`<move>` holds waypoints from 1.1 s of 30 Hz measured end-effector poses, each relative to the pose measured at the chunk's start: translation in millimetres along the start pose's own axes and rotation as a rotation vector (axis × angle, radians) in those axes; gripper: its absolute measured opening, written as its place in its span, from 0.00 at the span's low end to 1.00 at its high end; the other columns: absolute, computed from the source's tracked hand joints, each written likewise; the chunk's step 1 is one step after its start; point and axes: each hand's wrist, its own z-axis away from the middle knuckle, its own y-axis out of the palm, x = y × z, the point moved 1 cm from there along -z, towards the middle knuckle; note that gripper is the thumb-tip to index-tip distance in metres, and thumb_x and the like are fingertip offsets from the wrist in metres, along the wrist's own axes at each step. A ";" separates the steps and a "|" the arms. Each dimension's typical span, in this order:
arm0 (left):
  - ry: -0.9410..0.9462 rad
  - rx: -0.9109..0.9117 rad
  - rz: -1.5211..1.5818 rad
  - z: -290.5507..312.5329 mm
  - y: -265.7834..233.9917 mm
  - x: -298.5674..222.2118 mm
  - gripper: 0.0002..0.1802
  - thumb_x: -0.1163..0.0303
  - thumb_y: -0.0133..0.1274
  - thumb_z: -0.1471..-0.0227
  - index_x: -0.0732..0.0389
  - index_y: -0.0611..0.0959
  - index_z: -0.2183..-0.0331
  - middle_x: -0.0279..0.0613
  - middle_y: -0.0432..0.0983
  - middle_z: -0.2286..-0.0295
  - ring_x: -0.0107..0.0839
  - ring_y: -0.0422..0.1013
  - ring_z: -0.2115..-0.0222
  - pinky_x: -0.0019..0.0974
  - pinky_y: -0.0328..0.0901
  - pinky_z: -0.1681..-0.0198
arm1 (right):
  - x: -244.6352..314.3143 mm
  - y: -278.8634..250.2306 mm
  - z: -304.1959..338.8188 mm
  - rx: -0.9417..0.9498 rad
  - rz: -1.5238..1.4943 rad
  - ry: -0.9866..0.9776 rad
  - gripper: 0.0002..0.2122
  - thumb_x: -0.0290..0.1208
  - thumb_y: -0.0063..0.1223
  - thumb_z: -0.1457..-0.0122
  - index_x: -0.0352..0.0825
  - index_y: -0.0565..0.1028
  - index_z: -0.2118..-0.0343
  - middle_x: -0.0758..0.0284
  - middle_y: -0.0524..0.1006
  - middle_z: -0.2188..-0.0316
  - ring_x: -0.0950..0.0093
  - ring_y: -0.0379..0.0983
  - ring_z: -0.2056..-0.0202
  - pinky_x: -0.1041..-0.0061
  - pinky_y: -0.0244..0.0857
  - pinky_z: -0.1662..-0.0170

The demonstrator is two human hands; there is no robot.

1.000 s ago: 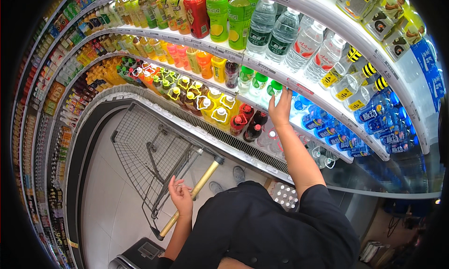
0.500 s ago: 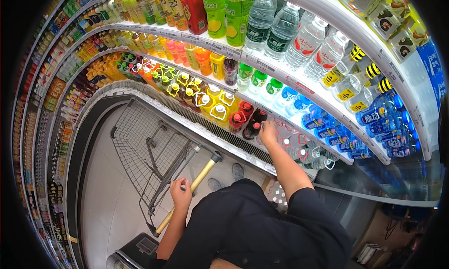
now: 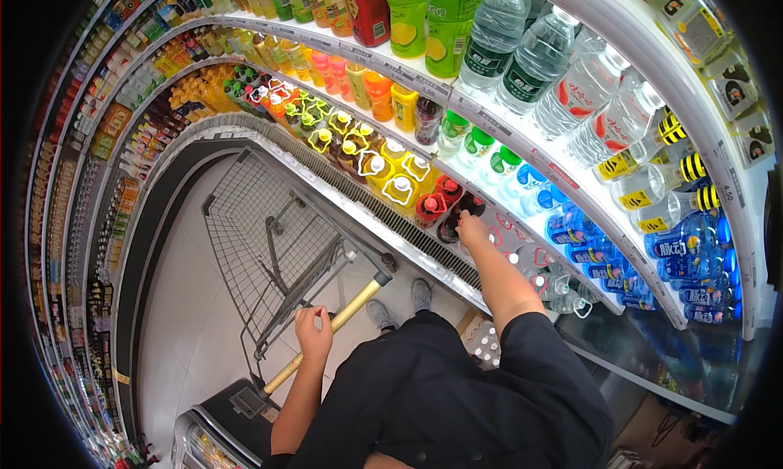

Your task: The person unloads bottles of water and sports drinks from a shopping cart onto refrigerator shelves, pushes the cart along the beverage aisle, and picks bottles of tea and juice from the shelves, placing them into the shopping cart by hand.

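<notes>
My right hand reaches into the lowest shelf, its fingers closed around the top of a dark cola bottle. The cap of that bottle is hidden under the fingers. Just left of it stand red-capped bottles, and a second dark bottle is behind. My left hand hovers by the yellow handle of a wire shopping cart, apart from it. Its fingers are curled in, and nothing shows between them.
Yellow bottles with white carry loops and clear water bottles flank the spot. Upper shelves hold large water bottles and blue bottles. A shelf edge runs between me and the drinks. A black-and-grey bin stands lower left.
The right hand has closed over the top of the dark bottle, covering its cap. The left hand's fingers have curled in more. The whole view has shifted slightly.
</notes>
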 end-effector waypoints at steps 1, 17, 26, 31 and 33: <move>-0.007 -0.005 -0.001 0.7 -0.3 0.1 0.02 0.77 0.59 0.49 0.64 0.82 0.70 0.44 0.77 0.73 0.44 0.72 0.69 0.44 0.66 0.60 | 1.4 3.4 0.1 -0.031 0.029 -0.010 0.20 0.34 0.66 0.45 0.35 0.71 0.53 0.56 0.80 0.61 0.52 0.78 0.56 0.55 0.72 0.54; -0.105 0.072 0.156 -4.0 -2.2 -4.8 0.07 0.76 0.62 0.50 0.64 0.83 0.66 0.45 0.79 0.70 0.44 0.75 0.65 0.42 0.68 0.58 | 90.4 -160.3 165.3 -0.222 -0.037 -0.342 0.11 0.31 0.63 0.47 0.36 0.73 0.65 0.57 0.79 0.70 0.54 0.78 0.65 0.55 0.71 0.61; 0.515 0.403 0.557 -100.9 -71.9 -179.6 0.61 0.55 0.78 0.66 0.61 0.63 0.35 0.54 0.59 0.37 0.50 0.57 0.36 0.47 0.55 0.35 | 204.4 -375.3 312.7 -0.287 -0.173 -1.047 0.13 0.30 0.65 0.48 0.32 0.76 0.61 0.58 0.78 0.72 0.55 0.77 0.70 0.64 0.69 0.68; 0.482 0.597 0.881 -122.4 -108.3 -218.3 0.62 0.58 0.80 0.68 0.63 0.62 0.36 0.48 0.65 0.40 0.42 0.62 0.38 0.44 0.57 0.35 | 256.3 -416.3 340.4 -0.369 -0.263 -1.283 0.13 0.30 0.63 0.45 0.32 0.75 0.60 0.62 0.76 0.73 0.64 0.75 0.74 0.72 0.68 0.69; 0.334 0.642 1.078 -124.1 -117.2 -207.7 0.55 0.65 0.78 0.64 0.64 0.65 0.39 0.42 0.72 0.46 0.34 0.69 0.45 0.41 0.62 0.40 | 280.8 -407.2 328.9 -0.349 -0.421 -1.258 0.13 0.30 0.62 0.42 0.31 0.74 0.57 0.65 0.76 0.73 0.71 0.74 0.75 0.74 0.68 0.70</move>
